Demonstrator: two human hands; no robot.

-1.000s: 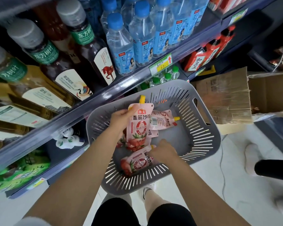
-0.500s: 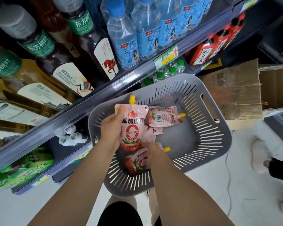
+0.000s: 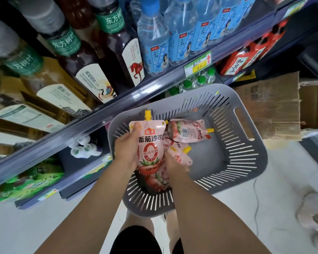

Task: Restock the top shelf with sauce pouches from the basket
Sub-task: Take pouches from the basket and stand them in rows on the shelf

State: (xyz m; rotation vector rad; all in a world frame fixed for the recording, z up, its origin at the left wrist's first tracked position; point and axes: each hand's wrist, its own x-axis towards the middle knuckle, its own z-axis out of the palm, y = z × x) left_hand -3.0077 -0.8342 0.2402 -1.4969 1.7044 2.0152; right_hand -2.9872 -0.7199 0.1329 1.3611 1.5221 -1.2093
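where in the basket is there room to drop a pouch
The basket floor is bare on its right side, between the far pouch and the near wall. Left side is crowded: pouches, left hand, right hand.

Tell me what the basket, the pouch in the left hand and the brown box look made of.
Basket: grey moulded plastic, matte, with slotted walls.
Pouch in the left hand: thin flexible film, probably plastic laminate, with glossy print and creases; hard yellow spout.
Box: brown cardboard, apparently corrugated, dull, with ragged flap edges.
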